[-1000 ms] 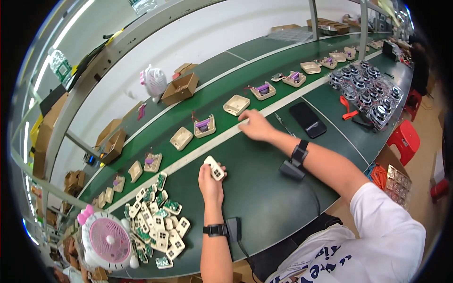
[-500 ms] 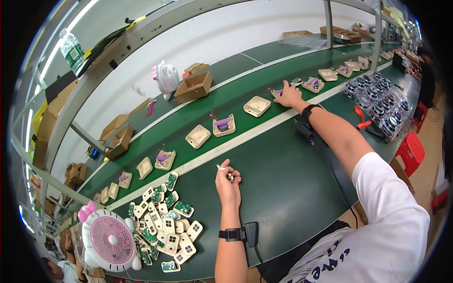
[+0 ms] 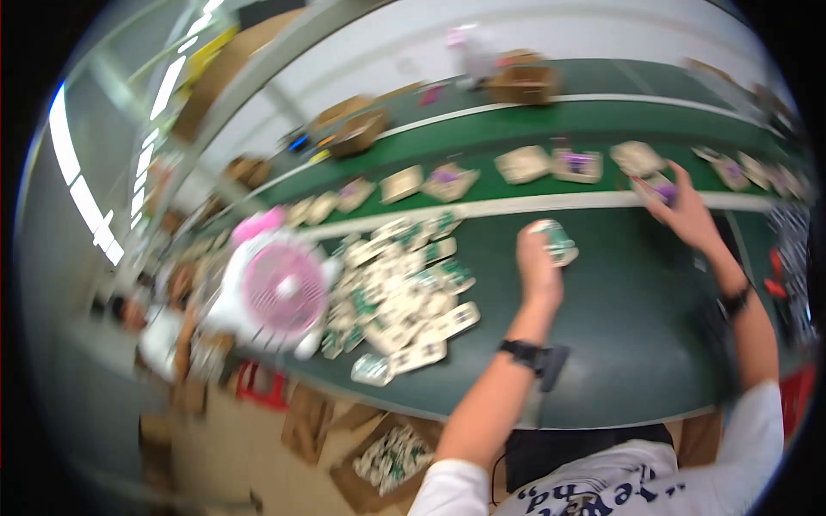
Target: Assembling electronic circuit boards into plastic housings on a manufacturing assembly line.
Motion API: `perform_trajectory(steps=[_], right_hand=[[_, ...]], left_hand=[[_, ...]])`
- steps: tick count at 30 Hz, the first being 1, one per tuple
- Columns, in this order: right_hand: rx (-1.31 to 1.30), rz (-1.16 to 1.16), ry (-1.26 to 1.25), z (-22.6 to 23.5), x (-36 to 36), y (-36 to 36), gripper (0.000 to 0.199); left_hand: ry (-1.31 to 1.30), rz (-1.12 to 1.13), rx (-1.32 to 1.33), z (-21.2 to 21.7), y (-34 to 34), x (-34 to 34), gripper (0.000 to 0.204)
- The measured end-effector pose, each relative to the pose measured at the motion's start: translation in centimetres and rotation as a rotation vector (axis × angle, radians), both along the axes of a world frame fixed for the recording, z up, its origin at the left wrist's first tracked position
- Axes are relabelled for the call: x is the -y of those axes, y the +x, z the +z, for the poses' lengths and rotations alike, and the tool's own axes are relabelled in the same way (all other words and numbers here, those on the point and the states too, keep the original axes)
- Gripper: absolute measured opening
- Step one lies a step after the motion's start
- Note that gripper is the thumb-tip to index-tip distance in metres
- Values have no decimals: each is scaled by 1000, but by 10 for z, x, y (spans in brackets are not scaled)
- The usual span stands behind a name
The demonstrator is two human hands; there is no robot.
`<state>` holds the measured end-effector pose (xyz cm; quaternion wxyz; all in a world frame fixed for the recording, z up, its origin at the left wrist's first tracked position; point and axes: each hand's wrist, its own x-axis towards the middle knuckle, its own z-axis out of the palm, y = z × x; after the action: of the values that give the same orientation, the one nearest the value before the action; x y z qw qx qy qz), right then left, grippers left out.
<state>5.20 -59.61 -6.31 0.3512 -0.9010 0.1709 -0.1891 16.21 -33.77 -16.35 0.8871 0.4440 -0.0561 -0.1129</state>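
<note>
Head view: dark green worktop (image 3: pixel 619 327) before us, bearing heaped cream-and-green pieces (image 3: pixel 404 297); above it, the left hand (image 3: pixel 539 265) curled closed round a green-and-cream board (image 3: pixel 559 242); at the pale rail (image 3: pixel 499 206), the right hand (image 3: pixel 691 219) partly open, gripping a purple-fitted cream case (image 3: pixel 662 190); beyond, the green belt (image 3: pixel 486 142), a cardboard box (image 3: pixel 523 85) and white wall (image 3: pixel 585 39)

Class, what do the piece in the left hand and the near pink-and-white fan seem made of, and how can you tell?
Piece in the left hand: probably circuit board, given its green face, with a cream edge, perhaps plastic; blur hides the finish.
Fan: likely smooth moulded plastic, judging by its rounded white body and pink grille.
</note>
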Motion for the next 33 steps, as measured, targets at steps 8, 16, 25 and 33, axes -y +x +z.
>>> perform_trajectory(steps=[8,16,25,33], right_hand=[[51,238,-308,-53,-93,-42,98],[-76,74,-661,-16,-109,-55,101],[35,531,-685,-29,-126,-3,26],[147,703,-63,-20,-118,21,6]], left_hand=[[55,336,37,-17,3,-12,29],[100,267,-7,1,1,-2,33],[125,247,82,-2,-10,-16,31],[237,55,202,10,-13,-49,28]])
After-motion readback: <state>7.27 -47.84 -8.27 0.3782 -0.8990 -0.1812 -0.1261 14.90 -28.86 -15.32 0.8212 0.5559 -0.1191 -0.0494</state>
